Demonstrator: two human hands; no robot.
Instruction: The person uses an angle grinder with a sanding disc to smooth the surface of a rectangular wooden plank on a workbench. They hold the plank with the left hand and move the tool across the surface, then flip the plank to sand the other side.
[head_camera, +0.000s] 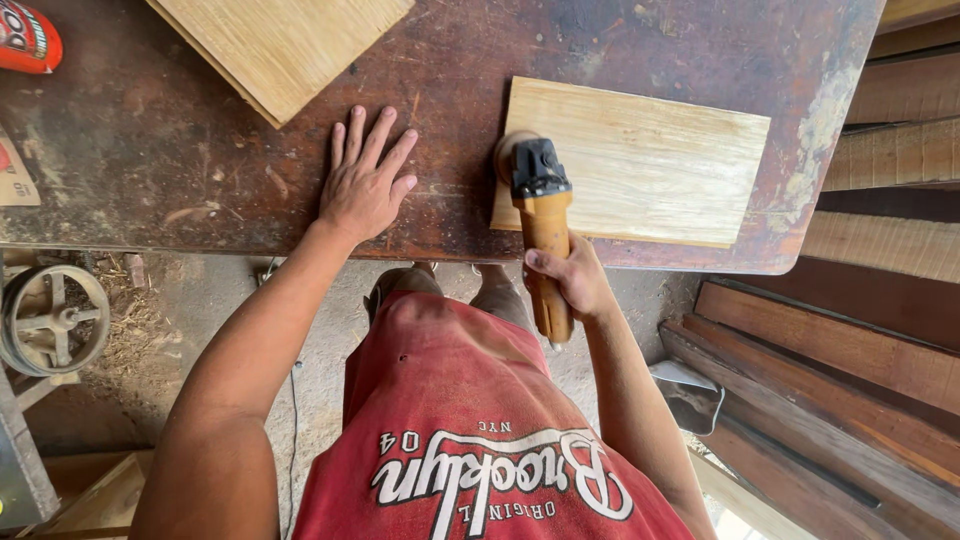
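My right hand (566, 277) grips the orange handle of a hand-held sander (541, 215). Its black head and round disc rest on the left end of a pale rectangular wooden board (650, 165) lying flat on the dark brown workbench (180, 150). My left hand (365, 180) lies flat on the bench top, fingers spread, palm down, a little left of the board and holding nothing.
A second pale board (280, 45) lies at an angle at the bench's far edge. A red object (25, 38) sits at the far left corner. Dark planks (830, 360) are stacked on the right. A metal wheel (50, 318) stands at lower left, with sawdust on the floor.
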